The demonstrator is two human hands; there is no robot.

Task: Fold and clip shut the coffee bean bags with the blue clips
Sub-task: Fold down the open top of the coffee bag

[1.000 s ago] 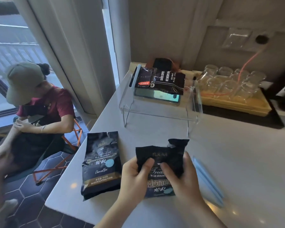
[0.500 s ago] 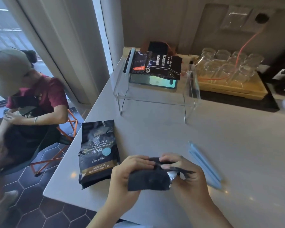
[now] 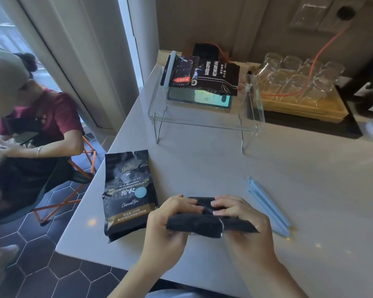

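Note:
A black coffee bean bag (image 3: 202, 225) is held just above the white counter (image 3: 289, 168) near its front edge, its top folded over toward me. My left hand (image 3: 170, 224) grips its left end and my right hand (image 3: 243, 220) grips its right end, fingers curled over the fold. A second black coffee bag (image 3: 128, 192) lies flat to the left, label up. Two light blue clips (image 3: 267, 206) lie side by side on the counter just right of my right hand.
A clear acrylic stand (image 3: 205, 117) at the back holds a scale and more dark coffee bags (image 3: 205, 74). A wooden tray of glasses (image 3: 297, 82) sits behind right. A seated person (image 3: 30, 125) is beyond the counter's left edge.
The bag stood upright with its label facing me; both hands have folded its top down toward me, and the label is now hidden. The camera has moved closer.

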